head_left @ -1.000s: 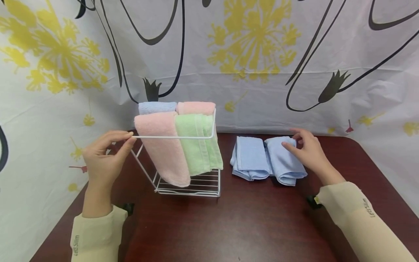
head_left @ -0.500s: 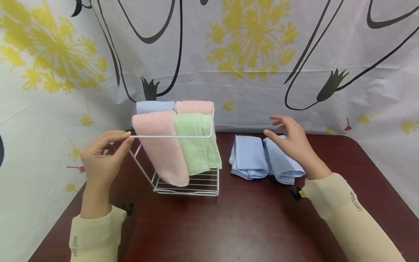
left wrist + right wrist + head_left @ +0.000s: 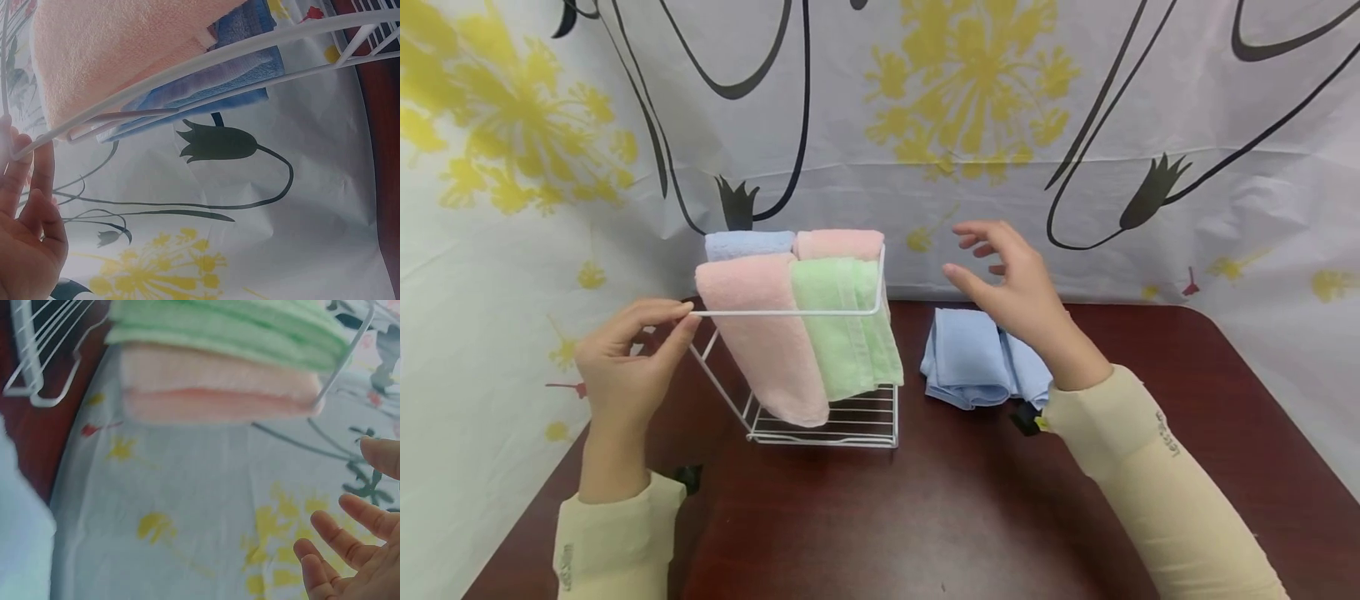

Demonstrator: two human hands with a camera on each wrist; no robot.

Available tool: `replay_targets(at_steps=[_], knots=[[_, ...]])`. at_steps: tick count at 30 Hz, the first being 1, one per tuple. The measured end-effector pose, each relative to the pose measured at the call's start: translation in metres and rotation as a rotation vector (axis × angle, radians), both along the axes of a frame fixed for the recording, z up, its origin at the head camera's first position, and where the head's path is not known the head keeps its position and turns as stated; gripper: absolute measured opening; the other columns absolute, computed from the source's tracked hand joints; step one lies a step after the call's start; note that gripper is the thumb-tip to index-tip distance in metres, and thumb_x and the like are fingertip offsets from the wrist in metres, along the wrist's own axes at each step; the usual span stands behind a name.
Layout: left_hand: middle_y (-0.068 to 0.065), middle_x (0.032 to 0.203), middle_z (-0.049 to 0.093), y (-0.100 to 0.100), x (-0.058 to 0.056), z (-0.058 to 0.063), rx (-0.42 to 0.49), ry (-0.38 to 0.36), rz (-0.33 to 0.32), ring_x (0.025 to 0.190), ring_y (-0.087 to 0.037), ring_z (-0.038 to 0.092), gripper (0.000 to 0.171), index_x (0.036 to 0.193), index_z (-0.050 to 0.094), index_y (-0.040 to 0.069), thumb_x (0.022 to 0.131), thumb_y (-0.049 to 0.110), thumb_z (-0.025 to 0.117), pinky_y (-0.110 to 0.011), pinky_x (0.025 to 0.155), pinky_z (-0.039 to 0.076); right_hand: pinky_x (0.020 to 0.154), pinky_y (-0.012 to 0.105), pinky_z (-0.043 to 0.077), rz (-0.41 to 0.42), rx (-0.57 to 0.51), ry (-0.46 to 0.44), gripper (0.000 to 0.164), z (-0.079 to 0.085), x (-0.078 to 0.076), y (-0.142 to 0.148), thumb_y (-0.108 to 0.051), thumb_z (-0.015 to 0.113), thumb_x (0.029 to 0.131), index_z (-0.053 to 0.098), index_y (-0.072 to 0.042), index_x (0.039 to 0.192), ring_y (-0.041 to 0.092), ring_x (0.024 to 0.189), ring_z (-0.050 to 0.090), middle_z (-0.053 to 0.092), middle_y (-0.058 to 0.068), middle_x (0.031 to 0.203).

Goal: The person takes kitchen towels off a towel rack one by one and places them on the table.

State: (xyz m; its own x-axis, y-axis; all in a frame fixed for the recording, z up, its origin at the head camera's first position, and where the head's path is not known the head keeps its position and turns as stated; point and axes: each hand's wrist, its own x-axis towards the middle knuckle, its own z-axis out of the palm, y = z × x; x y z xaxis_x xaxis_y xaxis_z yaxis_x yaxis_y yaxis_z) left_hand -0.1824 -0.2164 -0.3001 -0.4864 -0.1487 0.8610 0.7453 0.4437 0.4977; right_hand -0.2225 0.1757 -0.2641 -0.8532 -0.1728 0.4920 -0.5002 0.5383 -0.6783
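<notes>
My left hand pinches the front left corner of a white wire rack between thumb and fingers. Over the rack's front hang a pink towel and a green towel. Behind them are a blue towel and another pink towel. To the right of the rack, my right hand is in the air, fingers apart and holding nothing. Below it lie two folded light blue towels; my forearm covers part of the right one. The right wrist view shows the hand apart from the hanging towels.
The rack's slatted bottom shelf stands on a dark reddish-brown table. A white sheet printed with yellow flowers and dark stems hangs behind the table and along its left side.
My right hand has moved left and up, from beside the right-hand blue towel to the air near the rack. The left hand keeps its pinch on the rack corner.
</notes>
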Motion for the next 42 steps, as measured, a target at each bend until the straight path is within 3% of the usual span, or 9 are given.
replay_targets(at_steps=[5, 11, 20, 25, 34, 42], knots=[[0.013, 0.088, 0.073, 0.001, 0.001, 0.000, 0.002, -0.011, 0.003, 0.073, -0.002, 0.060, 0.015, 0.090, 0.076, -0.008, 0.075, -0.011, 0.078, -0.013, 0.059, 0.042, 0.098, 0.050, 0.045, 0.059, 0.002, 0.036, 0.046, 0.012, 0.002, -0.023, -0.023, 0.070, 0.093, 0.057, -0.015, 0.136, 0.026, 0.118, 0.054, 0.058, 0.010, 0.126], [0.009, 0.087, 0.074, 0.001, 0.001, -0.001, 0.010, -0.007, 0.002, 0.073, -0.002, 0.060, 0.016, 0.089, 0.077, -0.007, 0.074, -0.011, 0.078, -0.013, 0.059, 0.042, 0.099, 0.046, 0.046, 0.131, 0.012, 0.048, 0.045, 0.022, 0.005, -0.046, -0.024, 0.072, 0.092, 0.058, -0.014, 0.133, 0.021, 0.117, 0.055, 0.058, 0.006, 0.128], [0.008, 0.085, 0.074, 0.001, 0.000, -0.001, 0.044, 0.004, -0.001, 0.074, -0.002, 0.062, 0.015, 0.088, 0.077, -0.006, 0.074, -0.012, 0.078, -0.013, 0.058, 0.041, 0.087, 0.038, 0.045, 0.223, 0.066, 0.050, 0.040, 0.030, 0.001, -0.076, -0.028, 0.073, 0.090, 0.064, -0.016, 0.128, 0.016, 0.108, 0.052, 0.060, 0.000, 0.116], [0.006, 0.084, 0.074, 0.001, 0.000, -0.001, 0.044, 0.008, -0.001, 0.072, -0.001, 0.061, 0.015, 0.087, 0.077, -0.006, 0.074, -0.012, 0.078, -0.013, 0.058, 0.041, 0.090, 0.034, 0.045, 0.269, 0.110, 0.041, 0.039, 0.033, -0.003, -0.090, -0.025, 0.076, 0.088, 0.066, -0.012, 0.123, 0.018, 0.102, 0.054, 0.062, 0.003, 0.115], [0.011, 0.087, 0.073, 0.000, 0.001, -0.001, 0.020, 0.003, -0.008, 0.070, -0.002, 0.058, 0.015, 0.089, 0.076, -0.010, 0.074, -0.012, 0.078, -0.013, 0.058, 0.041, 0.095, 0.033, 0.045, 0.275, 0.194, -0.033, 0.039, 0.038, -0.008, -0.102, -0.026, 0.080, 0.084, 0.070, -0.011, 0.118, 0.020, 0.102, 0.056, 0.063, 0.004, 0.110], [0.008, 0.087, 0.074, 0.000, 0.001, -0.002, 0.017, -0.003, -0.009, 0.070, -0.002, 0.058, 0.017, 0.090, 0.076, -0.008, 0.073, -0.012, 0.078, -0.013, 0.058, 0.041, 0.091, 0.031, 0.045, 0.240, 0.265, -0.071, 0.026, 0.042, -0.008, -0.105, -0.024, 0.079, 0.085, 0.072, -0.012, 0.106, 0.018, 0.098, 0.056, 0.066, 0.002, 0.107]])
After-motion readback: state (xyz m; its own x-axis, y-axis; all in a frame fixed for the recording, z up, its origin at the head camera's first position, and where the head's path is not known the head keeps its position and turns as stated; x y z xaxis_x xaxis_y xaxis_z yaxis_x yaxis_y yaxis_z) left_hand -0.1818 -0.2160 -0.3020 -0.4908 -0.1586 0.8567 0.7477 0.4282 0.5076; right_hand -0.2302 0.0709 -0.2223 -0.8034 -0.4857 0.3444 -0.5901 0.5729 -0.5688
